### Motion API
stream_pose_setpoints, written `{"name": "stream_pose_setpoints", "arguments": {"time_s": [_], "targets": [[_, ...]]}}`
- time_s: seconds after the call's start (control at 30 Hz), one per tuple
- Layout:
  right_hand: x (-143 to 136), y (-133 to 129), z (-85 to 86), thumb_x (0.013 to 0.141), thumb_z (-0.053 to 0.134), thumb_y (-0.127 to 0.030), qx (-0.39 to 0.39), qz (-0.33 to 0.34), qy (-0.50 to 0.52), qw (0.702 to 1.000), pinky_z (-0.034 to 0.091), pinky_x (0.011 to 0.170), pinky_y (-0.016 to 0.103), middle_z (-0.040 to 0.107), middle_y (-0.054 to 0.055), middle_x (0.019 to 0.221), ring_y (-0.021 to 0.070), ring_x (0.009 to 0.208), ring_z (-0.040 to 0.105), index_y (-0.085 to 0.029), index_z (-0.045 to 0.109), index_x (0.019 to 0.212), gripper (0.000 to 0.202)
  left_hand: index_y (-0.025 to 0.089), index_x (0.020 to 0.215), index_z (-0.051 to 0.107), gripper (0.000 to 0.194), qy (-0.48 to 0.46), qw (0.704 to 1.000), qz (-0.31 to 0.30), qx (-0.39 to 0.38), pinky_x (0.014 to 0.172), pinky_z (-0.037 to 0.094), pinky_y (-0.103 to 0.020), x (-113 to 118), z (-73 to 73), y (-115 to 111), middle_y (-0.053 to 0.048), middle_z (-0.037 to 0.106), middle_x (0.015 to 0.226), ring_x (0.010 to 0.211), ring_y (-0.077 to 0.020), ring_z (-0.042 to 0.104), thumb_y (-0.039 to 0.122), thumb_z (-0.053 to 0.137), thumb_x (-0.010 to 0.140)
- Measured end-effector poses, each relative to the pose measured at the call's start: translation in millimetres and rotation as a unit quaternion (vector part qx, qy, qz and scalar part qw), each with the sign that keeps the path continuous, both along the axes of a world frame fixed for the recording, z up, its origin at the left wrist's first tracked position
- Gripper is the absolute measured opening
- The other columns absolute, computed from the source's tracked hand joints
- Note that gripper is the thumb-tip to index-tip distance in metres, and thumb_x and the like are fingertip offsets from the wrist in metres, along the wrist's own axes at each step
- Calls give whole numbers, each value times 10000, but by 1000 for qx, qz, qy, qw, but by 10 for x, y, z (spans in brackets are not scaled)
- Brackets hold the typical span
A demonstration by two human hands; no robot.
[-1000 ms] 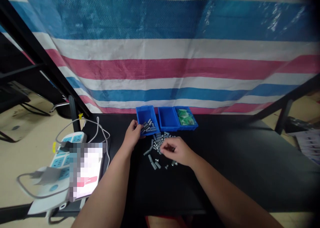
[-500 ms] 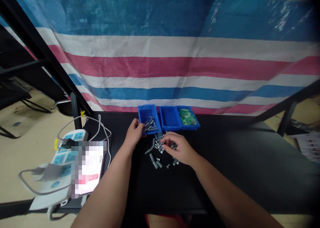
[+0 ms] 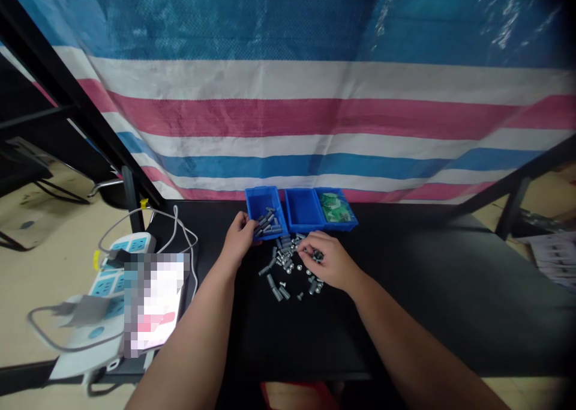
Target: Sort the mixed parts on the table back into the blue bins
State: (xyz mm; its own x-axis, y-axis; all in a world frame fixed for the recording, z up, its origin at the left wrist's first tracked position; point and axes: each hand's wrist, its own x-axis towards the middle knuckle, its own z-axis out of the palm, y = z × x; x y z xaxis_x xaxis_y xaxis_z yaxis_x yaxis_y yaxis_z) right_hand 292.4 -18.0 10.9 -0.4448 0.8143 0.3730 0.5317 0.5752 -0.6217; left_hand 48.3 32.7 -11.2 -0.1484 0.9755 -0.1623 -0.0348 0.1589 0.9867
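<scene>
My left hand [image 3: 238, 240] grips the near-left corner of a blue bin [image 3: 263, 200], with its thumb over the rim. Inside that bin lie several grey cylinders [image 3: 269, 223]. My right hand [image 3: 330, 260] is over a loose pile of silver screws [image 3: 288, 260] on the black table, its fingers curled and thumb bent in. Small shiny pieces show by those fingers, but what they hold is not clear. More grey cylinders [image 3: 274, 289] lie loose in front of the bins.
A second blue bin [image 3: 302, 205] and a third holding green pieces [image 3: 335, 209] stand to the right. On the left are a power strip [image 3: 101, 314] with cables and a lit, blurred-out screen [image 3: 157, 302]. A striped sheet [image 3: 288, 119] hangs behind the black table [image 3: 405, 314].
My right hand has shifted slightly right across the pile, uncovering more screws. My left hand stays on the bin, and the whole view has moved a little.
</scene>
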Motion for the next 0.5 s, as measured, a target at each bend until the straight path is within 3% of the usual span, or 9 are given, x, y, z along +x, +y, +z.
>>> {"name": "stream_pose_setpoints", "arguments": {"time_s": [0.2, 0.5], "targets": [[8, -35, 10, 853, 676, -133, -22, 45, -89, 995, 463, 900, 399, 652, 39, 958, 221, 934, 567, -227, 709, 988, 168, 226, 801, 473, 250, 1, 1000, 0, 1, 548, 625, -308, -1, -8, 4, 16, 498, 783, 724, -149, 546, 374, 660, 729], [-134, -88, -27, 830, 681, -114, 2, 57, -134, 989, 436, 945, 420, 606, 46, 1008, 232, 994, 537, -239, 719, 975, 195, 224, 802, 482, 254, 0, 1000, 2, 0, 565, 628, -315, 6, 5, -1, 8, 502, 803, 753, -157, 544, 381, 665, 722]]}}
